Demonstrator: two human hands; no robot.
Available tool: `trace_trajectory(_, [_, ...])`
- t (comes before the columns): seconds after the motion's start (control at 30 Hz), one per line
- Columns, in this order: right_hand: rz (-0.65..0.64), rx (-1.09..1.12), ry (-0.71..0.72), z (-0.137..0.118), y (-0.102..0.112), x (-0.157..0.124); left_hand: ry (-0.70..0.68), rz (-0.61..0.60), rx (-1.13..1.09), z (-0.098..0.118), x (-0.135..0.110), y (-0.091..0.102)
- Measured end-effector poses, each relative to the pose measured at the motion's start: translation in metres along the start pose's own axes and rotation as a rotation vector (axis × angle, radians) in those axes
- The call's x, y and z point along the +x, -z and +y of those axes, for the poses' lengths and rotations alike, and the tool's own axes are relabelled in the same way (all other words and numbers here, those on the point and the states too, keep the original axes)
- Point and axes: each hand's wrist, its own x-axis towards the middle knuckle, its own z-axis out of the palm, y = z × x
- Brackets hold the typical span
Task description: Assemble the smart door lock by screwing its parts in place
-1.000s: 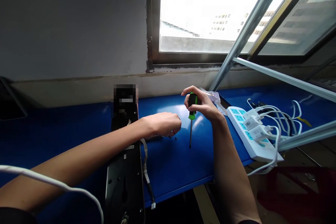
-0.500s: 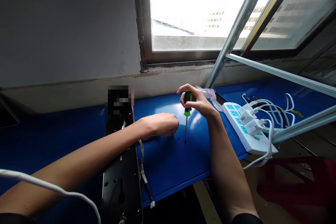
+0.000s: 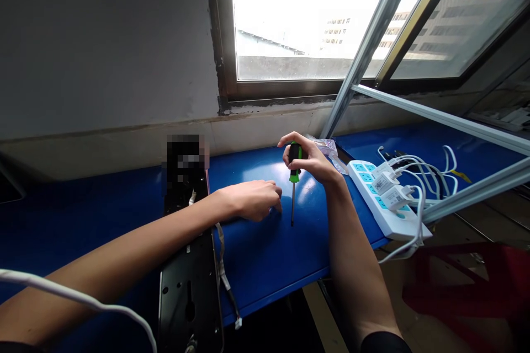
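Note:
In my right hand (image 3: pixel 312 161) is a screwdriver (image 3: pixel 294 162) with a black and green handle, its dark shaft pointing down above the blue table (image 3: pixel 306 253). The index finger stretches out past the handle. My left hand (image 3: pixel 259 199) reaches low over the table, left of the screwdriver's tip, its fingers bent downward together. What is at those fingertips, if anything, is hidden. Beneath my left forearm lies a long black metal plate (image 3: pixel 190 298) with holes and slots. A cable with a white connector (image 3: pixel 226 281) hangs along its right side to the table edge.
A white power strip (image 3: pixel 385 220) with several plugged chargers and white cables sits to the right. A metal frame (image 3: pixel 447 113) crosses before the window. A clear plastic bag (image 3: pixel 327 148) lies behind my right hand. A white cable (image 3: pixel 83 298) crosses the lower left; a red stool (image 3: pixel 459 287) stands below.
My left hand's fingers have shifted from a tighter fist to reaching down at the table. A small dark piece seen beside them no longer shows. The right hand keeps its hold on the screwdriver.

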Motion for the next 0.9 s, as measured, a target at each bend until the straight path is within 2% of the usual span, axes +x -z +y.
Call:
trace_trajectory(0.17, [-0.029, 0.003, -0.011, 0.001, -0.002, 0.001, -0.025, 0.022, 0.036, 0.001, -0.005, 0.001])
trace_trajectory(0.33, [-0.038, -0.001, -0.018, 0.001, -0.005, 0.001, -0.044, -0.008, 0.109, 0.004, -0.008, 0.001])
trace_trajectory(0.5, [-0.04, -0.003, -0.024, 0.002, -0.006, 0.002, -0.012, 0.01, 0.056, 0.002, -0.014, 0.003])
trace_trajectory(0.67, [-0.035, -0.007, -0.034, 0.002, -0.006, 0.002, 0.017, -0.032, 0.041, 0.0, -0.015, 0.002])
trace_trajectory(0.9, [-0.042, -0.011, -0.041, 0.002, -0.006, 0.002, 0.011, -0.005, 0.018, 0.002, -0.018, 0.001])
